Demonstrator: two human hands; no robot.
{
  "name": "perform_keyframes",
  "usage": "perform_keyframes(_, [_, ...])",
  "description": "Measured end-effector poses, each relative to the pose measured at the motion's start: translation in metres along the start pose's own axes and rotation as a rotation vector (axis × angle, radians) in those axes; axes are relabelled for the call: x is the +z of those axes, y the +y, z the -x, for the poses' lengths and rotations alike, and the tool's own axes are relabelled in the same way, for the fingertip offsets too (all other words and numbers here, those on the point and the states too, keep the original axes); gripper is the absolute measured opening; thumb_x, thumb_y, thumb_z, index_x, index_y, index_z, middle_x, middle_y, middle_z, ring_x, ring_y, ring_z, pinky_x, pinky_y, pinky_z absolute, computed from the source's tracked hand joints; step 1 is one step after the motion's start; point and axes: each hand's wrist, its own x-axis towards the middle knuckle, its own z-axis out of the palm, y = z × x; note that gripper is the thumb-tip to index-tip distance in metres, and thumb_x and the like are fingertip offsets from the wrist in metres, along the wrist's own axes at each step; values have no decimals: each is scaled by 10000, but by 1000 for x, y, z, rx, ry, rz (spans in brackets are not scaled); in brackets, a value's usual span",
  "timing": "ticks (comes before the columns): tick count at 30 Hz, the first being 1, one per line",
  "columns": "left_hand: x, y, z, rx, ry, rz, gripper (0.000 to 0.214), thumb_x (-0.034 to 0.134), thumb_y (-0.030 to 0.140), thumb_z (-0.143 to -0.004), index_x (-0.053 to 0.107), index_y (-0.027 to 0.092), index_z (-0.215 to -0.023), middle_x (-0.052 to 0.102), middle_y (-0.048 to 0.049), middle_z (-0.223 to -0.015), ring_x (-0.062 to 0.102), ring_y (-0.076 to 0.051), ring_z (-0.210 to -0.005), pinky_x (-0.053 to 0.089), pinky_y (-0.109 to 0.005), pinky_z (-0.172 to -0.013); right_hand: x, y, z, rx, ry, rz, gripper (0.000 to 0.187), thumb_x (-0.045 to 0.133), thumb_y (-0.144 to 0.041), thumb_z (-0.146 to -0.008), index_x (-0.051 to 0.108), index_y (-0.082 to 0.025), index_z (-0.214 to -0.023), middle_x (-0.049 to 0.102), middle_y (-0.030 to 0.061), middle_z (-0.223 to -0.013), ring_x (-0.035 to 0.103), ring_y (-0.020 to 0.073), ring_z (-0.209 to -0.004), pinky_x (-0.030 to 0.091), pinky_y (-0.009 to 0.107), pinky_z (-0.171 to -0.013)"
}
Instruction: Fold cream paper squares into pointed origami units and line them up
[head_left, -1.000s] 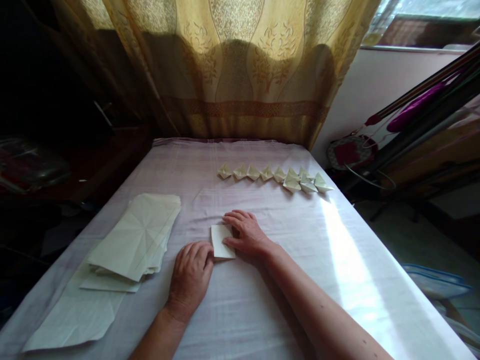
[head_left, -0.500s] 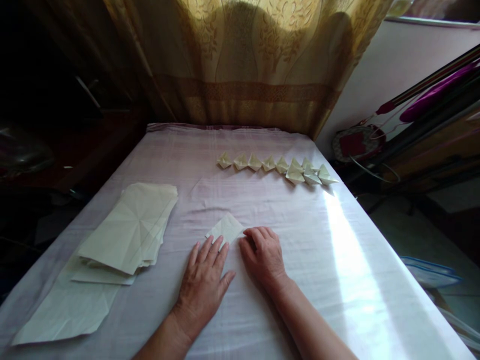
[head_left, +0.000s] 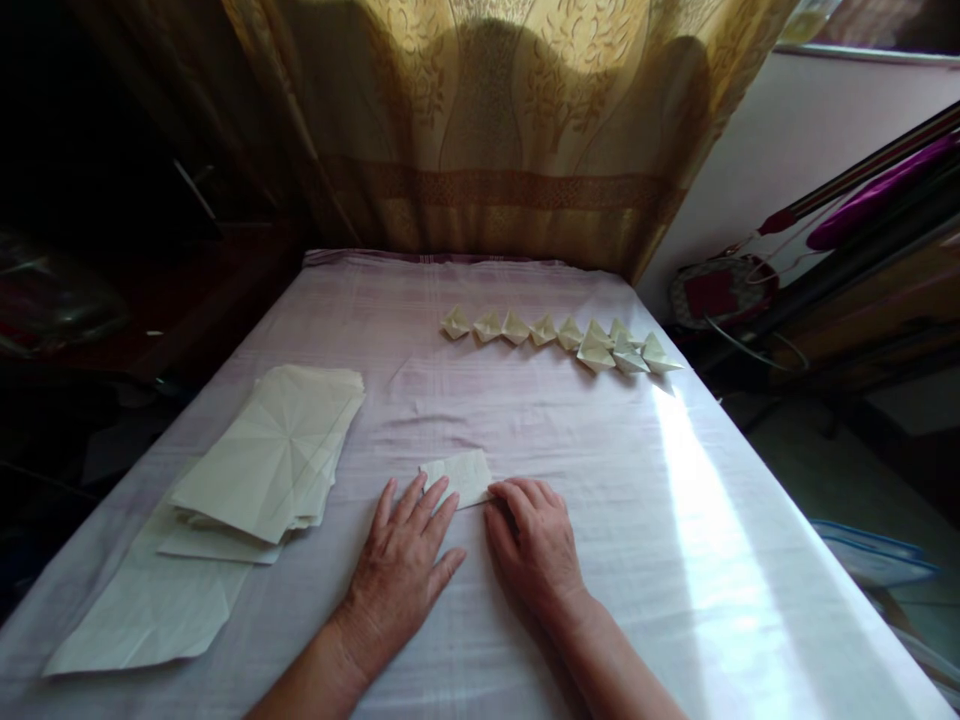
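Note:
A small folded piece of pale paper (head_left: 466, 474) lies on the cloth in front of me. My left hand (head_left: 407, 556) rests flat with its fingers spread, fingertips on the paper's near left edge. At the right corner of the paper, my right hand (head_left: 537, 540) has its fingers curled together, thumb against index finger, pinching that corner. The fingertips partly cover the corner. Farther back, several folded paper boat-like shapes (head_left: 543, 332) stand in a row, bunched more closely toward the right.
To the left is a stack of creased paper sheets (head_left: 274, 440), with a longer sheet (head_left: 142, 615) beneath it. A pale checked cloth (head_left: 600, 620) covers the table. Behind hangs a gold curtain (head_left: 487, 110); a round bag (head_left: 724, 290) sits beyond the right edge.
The folded paper has turned from a diamond position to lie flatter, its top corner shifting right. Both hands stay close to it, and the whole view has shifted slightly.

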Motion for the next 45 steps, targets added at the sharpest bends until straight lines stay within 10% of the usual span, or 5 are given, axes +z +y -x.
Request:
perform_keyframes(5, [0,-4,0,40,3,-13,471,413,480,-981,545,203,-1339,572,-60,-1394,461,-229,-1332,137,-464,-1210,0,-6,0,-222,-217,79,445,493,-258,-920,524,-213,-1361,499,80,-1450,385,263,-1369,299,456,-1102])
perform_keyframes(12, [-2,-8,6,30,-31,-73,608,357,598,-960,460,216,-1421,542,-35,-1428,411,-201,-1367,34,-440,-1220,-8,0,-6,-238,-559,154,608,518,-372,-937,343,-217,-1498,296,52,-1561,253,276,-1454,198,540,-1175])
perform_keyframes(26, [-10,-21,-6,-117,-187,-117,727,395,702,-888,463,218,-1426,535,-58,-1432,399,-266,-1362,45,-492,-1192,-8,10,2,-258,-514,179,609,506,-415,-948,329,-239,-1503,294,50,-1565,227,263,-1464,167,520,-1187])
perform_keyframes(45, [-26,-25,13,64,-149,-101,605,434,643,-906,559,242,-1343,547,-37,-1420,330,-235,-1404,-4,-465,-1205,-10,5,2,-244,-488,187,596,508,-415,-947,367,-206,-1486,306,57,-1563,244,272,-1457,167,528,-1182])
